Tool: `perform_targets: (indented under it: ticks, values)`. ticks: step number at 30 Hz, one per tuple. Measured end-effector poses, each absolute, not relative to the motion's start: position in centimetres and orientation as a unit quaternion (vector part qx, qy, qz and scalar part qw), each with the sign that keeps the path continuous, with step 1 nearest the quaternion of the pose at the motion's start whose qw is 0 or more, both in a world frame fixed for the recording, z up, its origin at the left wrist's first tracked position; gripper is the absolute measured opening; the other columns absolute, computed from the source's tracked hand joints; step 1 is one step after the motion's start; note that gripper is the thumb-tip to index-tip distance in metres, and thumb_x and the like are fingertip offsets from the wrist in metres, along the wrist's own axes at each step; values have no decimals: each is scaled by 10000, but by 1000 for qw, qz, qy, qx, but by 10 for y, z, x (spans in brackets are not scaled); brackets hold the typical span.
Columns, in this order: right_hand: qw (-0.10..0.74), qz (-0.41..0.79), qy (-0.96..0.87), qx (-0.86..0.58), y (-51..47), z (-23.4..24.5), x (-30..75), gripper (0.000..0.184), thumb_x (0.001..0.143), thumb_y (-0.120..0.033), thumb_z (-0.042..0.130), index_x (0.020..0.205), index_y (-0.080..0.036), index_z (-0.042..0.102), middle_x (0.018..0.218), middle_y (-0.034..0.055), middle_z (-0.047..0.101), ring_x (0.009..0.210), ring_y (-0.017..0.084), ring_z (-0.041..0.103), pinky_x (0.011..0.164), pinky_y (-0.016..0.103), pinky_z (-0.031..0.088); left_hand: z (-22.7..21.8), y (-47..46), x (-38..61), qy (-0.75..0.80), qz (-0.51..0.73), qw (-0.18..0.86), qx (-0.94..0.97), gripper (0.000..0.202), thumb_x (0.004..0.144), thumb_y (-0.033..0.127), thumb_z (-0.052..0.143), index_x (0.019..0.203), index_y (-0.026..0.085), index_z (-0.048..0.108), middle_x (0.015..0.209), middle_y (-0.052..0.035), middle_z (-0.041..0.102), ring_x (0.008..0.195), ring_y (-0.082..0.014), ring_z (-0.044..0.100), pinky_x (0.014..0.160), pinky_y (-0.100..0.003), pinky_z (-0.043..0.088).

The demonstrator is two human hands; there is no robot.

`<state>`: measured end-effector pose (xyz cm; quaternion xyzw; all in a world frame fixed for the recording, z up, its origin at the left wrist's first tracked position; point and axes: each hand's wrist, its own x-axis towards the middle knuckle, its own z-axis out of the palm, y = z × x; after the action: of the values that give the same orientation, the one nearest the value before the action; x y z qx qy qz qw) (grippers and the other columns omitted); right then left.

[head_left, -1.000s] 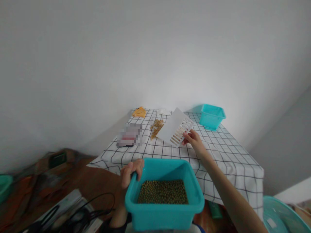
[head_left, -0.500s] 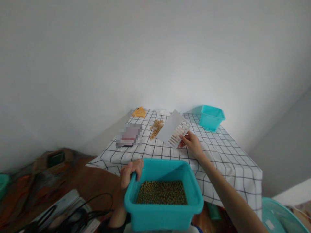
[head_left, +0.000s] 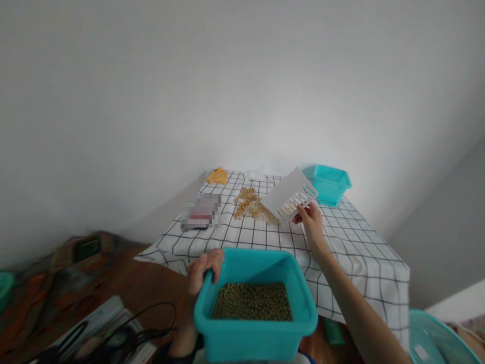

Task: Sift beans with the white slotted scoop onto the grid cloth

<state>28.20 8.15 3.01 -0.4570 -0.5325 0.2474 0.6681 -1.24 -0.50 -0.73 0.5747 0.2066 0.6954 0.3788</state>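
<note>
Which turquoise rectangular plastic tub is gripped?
The near turquoise tub, holding greenish beans: the left hand grips its rim. The far turquoise tub, on white checked cloth, is untouched.

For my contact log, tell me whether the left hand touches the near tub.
Touching: the head view shows the left hand curled over the near tub's rim.

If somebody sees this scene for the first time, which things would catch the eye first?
Probably the bright turquoise tub of small greenish grains, close in front, with the left hand on its edge. Next, perhaps, the slotted white board, tilted in the right hand over the checked cloth, and the yellow grains scattered to its left.
</note>
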Motion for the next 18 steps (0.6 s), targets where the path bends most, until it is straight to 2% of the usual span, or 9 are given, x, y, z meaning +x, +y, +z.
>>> perform_targets:
  ticks: [10,18]
  values:
    - [571,228,-636,-466,76,34,274,387,912,-591,601,969,-208,597,632,13,667,515,179,640,532,296,523,-7,-6,-10,221,701,372,567,690,1047,460,362,407,236,491,384,-23,456,469,-209,424,608,-396,380]
    - [569,219,-643,-463,73,36,272,392,913,-599,591,929,-208,582,612,10,640,500,173,625,511,284,504,-5,-7,-10,217,696,379,571,679,1042,444,371,409,229,493,396,-20,451,478,-204,427,591,-380,382]
